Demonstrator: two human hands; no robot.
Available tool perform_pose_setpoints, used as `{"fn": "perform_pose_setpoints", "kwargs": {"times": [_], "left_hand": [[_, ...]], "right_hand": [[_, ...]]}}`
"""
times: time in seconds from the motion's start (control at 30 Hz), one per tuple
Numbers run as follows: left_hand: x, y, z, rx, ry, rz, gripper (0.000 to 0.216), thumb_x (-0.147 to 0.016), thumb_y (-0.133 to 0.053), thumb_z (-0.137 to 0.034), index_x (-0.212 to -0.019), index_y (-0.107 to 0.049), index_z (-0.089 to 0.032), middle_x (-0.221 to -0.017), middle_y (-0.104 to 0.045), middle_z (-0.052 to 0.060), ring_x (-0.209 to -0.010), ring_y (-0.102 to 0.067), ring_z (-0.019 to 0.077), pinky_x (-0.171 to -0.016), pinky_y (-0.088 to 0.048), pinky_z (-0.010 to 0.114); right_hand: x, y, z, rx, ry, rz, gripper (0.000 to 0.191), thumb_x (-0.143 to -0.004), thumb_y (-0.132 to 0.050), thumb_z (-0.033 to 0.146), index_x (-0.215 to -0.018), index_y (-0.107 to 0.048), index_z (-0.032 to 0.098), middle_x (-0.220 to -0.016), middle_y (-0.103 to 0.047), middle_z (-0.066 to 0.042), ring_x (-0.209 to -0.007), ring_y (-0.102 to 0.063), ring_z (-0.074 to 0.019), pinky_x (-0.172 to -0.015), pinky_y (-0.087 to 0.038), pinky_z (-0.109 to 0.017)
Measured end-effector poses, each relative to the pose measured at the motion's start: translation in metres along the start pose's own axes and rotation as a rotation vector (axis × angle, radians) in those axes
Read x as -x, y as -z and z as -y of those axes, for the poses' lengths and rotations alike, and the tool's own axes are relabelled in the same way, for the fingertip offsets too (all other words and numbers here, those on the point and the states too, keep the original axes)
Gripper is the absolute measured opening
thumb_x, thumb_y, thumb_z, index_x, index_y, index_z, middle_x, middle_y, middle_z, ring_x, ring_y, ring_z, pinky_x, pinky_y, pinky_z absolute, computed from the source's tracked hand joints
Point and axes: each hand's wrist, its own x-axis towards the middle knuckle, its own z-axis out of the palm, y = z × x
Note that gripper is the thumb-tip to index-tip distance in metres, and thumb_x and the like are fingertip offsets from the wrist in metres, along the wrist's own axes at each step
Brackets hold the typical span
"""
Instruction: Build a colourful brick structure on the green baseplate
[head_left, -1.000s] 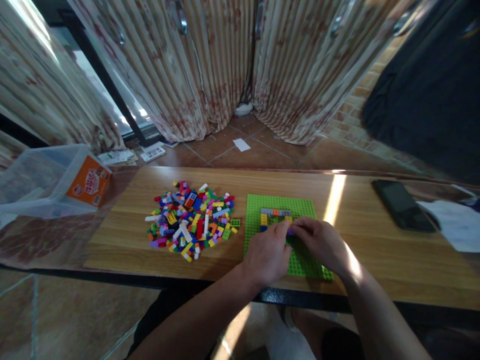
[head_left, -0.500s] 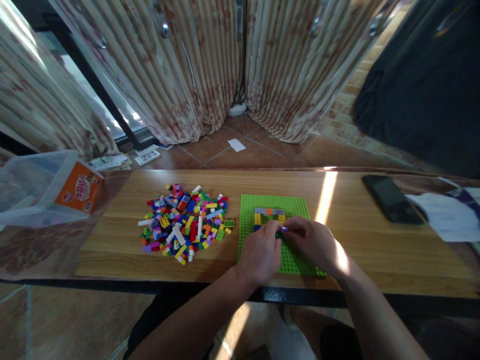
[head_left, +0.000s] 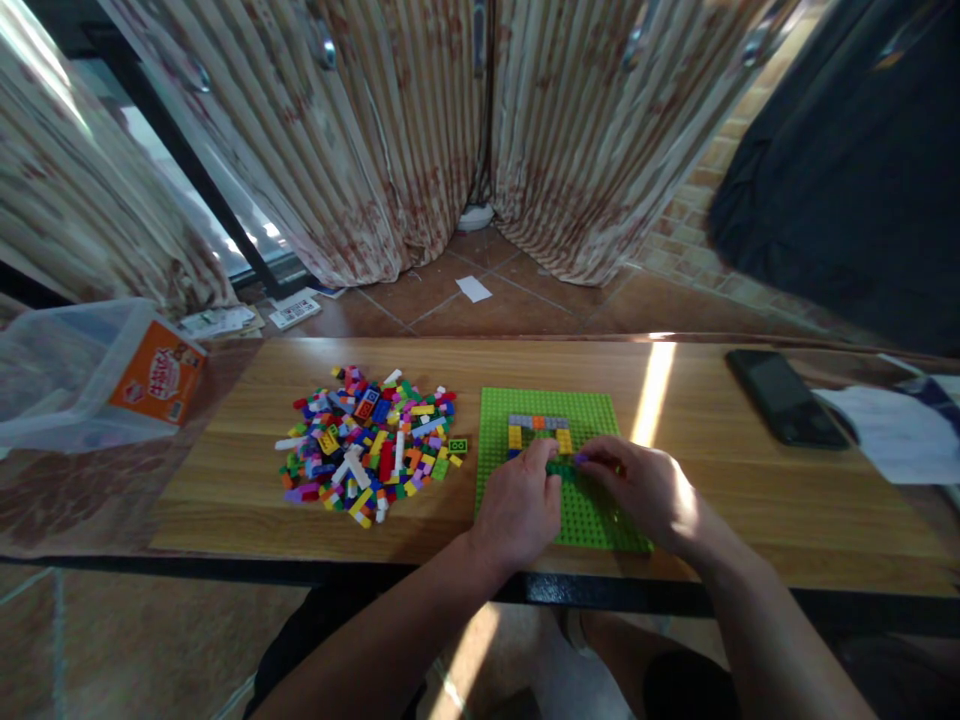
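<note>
A bright green baseplate [head_left: 570, 410] lies on the wooden table [head_left: 712, 500] in front of me. On it stands a small frame of grey, orange and yellow bricks [head_left: 538, 428]. My left hand [head_left: 517, 505] rests on the plate's near left part, fingers curled, its fingertips on a dark green brick [head_left: 561, 468]. My right hand [head_left: 645, 490] lies on the plate beside it, fingertips pinched on a small purple brick [head_left: 580, 459] at the frame's near edge. A pile of loose coloured bricks [head_left: 371, 445] sits left of the plate.
A clear plastic tub with an orange label [head_left: 90, 375] stands at the far left. A black phone [head_left: 784, 397] and a white paper [head_left: 896, 435] lie at the right. Striped curtains [head_left: 420, 120] hang behind the table, above a tiled floor.
The view has shifted slightly to the right since a second ago. Both hands have stayed together on the plate, and my right hand has slid a little to the right.
</note>
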Motion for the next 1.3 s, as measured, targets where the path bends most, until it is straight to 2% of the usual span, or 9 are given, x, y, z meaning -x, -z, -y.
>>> {"fn": "perform_pose_setpoints", "kwargs": {"times": [0.57, 0.73, 1.07, 1.3], "left_hand": [[0.001, -0.001, 0.0, 0.001, -0.035, 0.037, 0.04, -0.088, -0.049, -0.012, -0.127, -0.047, -0.016, -0.127, -0.065, 0.011, -0.114, -0.063, 0.0244, -0.1, -0.051, 0.043], [0.002, 0.0, -0.003, -0.005, -0.037, 0.039, 0.039, -0.088, -0.049, -0.012, -0.127, -0.047, -0.016, -0.124, -0.065, 0.011, -0.113, -0.064, 0.0244, -0.099, -0.051, 0.042], [0.002, 0.0, -0.001, -0.011, -0.05, 0.004, 0.042, -0.087, -0.05, -0.012, -0.128, -0.046, -0.017, -0.125, -0.065, 0.012, -0.111, -0.064, 0.0249, -0.098, -0.052, 0.043], [0.007, -0.004, 0.0, -0.119, -0.1, -0.007, 0.047, -0.091, -0.046, -0.015, -0.137, -0.037, -0.018, -0.13, -0.062, 0.012, -0.113, -0.064, 0.0247, -0.095, -0.054, 0.042]], "right_hand": [[-0.002, -0.003, 0.003, -0.015, -0.03, -0.006, 0.015, -0.084, -0.059, 0.031, -0.087, -0.074, 0.027, -0.083, -0.076, 0.002, -0.074, -0.071, -0.0167, -0.067, -0.054, -0.028], [-0.001, -0.006, 0.004, -0.062, -0.053, 0.005, 0.021, -0.085, -0.059, 0.034, -0.1, -0.072, 0.026, -0.086, -0.077, 0.001, -0.076, -0.071, -0.0173, -0.069, -0.055, -0.029], [-0.003, -0.01, 0.0, -0.038, -0.124, -0.099, 0.02, -0.083, -0.058, 0.034, -0.096, -0.07, 0.023, -0.087, -0.077, -0.002, -0.078, -0.072, -0.0197, -0.068, -0.055, -0.031], [-0.006, -0.014, 0.004, -0.099, -0.144, -0.122, 0.02, -0.079, -0.062, 0.033, -0.095, -0.068, 0.022, -0.081, -0.076, -0.003, -0.073, -0.072, -0.0197, -0.064, -0.054, -0.031]]}}
